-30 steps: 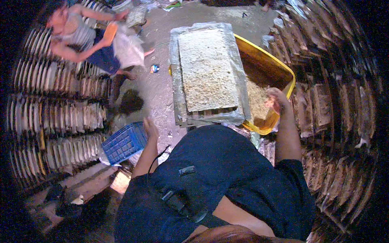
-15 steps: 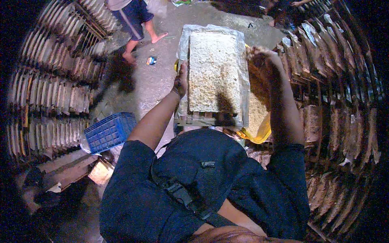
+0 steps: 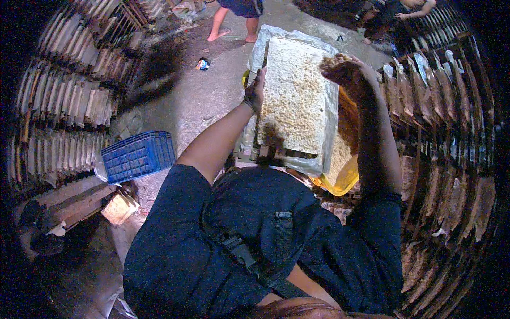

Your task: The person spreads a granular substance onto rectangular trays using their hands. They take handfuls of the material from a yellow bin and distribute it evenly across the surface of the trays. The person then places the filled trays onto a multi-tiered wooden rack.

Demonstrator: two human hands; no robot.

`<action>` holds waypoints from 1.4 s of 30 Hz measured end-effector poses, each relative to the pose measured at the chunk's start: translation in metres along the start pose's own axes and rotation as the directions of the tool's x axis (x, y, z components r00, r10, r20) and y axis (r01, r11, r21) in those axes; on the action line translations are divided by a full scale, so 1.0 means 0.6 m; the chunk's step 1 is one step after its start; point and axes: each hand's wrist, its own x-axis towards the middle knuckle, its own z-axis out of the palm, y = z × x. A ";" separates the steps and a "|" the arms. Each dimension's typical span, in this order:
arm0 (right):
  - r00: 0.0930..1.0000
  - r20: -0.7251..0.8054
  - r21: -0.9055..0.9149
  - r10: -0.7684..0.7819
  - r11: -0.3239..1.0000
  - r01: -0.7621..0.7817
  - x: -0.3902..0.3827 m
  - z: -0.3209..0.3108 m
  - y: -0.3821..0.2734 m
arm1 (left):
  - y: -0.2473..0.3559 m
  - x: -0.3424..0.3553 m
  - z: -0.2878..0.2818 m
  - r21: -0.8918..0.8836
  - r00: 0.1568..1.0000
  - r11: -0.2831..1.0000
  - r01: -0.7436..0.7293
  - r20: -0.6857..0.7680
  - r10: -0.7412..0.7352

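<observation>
A pale, speckled rectangular slab (image 3: 292,90) lies on a larger board lined with translucent plastic (image 3: 329,149) in front of me. My left hand (image 3: 254,90) rests against the slab's left side, fingers extended along the edge. My right hand (image 3: 350,74) is raised over the slab's upper right corner, fingers curled around a clump of tan, crumbly material (image 3: 332,63). Beneath and right of the board is a yellow tub (image 3: 346,178) holding similar tan grainy material (image 3: 339,157), partly hidden by the board and my arm.
Stacked slab-like boards line both sides (image 3: 64,95) (image 3: 441,101). A blue crate (image 3: 135,154) sits lower left near a pale block (image 3: 119,207). Beyond the board, a barefoot person's legs (image 3: 223,21) stand at top; another person (image 3: 404,13) is at top right. A small packet (image 3: 203,64) lies on the floor.
My left hand has risen from beside the crate to the slab's edge. My right hand has moved from the tub over the slab with the clump. The upper-left person has shifted rightward.
</observation>
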 end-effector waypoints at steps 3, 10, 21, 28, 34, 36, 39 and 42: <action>0.996 -0.077 -0.047 -0.042 0.998 0.038 0.000 0.028 0.012 | -0.011 0.001 -0.002 0.047 1.000 0.999 0.013 -0.018 -0.012; 0.986 -0.035 -0.110 -0.163 0.981 0.159 0.021 0.064 0.026 | -0.010 0.009 -0.010 0.056 0.997 0.997 0.049 0.050 -0.051; 0.961 -0.256 0.052 -0.106 0.991 0.124 0.009 0.113 -0.002 | -0.015 0.000 -0.016 0.112 0.998 0.994 -0.001 0.068 -0.007; 0.892 -0.213 -0.298 -0.398 0.896 0.329 0.033 0.091 -0.031 | 0.158 -0.127 -0.104 0.161 0.992 0.987 -0.031 0.129 0.010; 0.917 -0.181 -0.094 -0.355 0.934 0.343 0.031 0.078 0.015 | 0.204 -0.314 -0.343 0.252 0.967 0.953 0.168 -0.229 -0.109; 0.918 -0.141 0.091 -0.372 0.918 0.386 0.004 0.006 0.033 | 0.187 -0.392 -0.410 0.330 0.916 0.897 0.293 -0.367 -0.164; 0.887 -0.324 0.003 -0.330 0.937 0.350 -0.037 -0.128 0.074 | 0.147 -0.535 -0.495 0.392 0.792 0.757 0.523 -0.551 -0.262; 0.742 -0.621 -0.462 -0.251 0.882 -0.088 -0.089 -0.255 0.202 | 0.093 -0.682 -0.536 0.361 0.644 0.607 0.708 -0.684 -0.344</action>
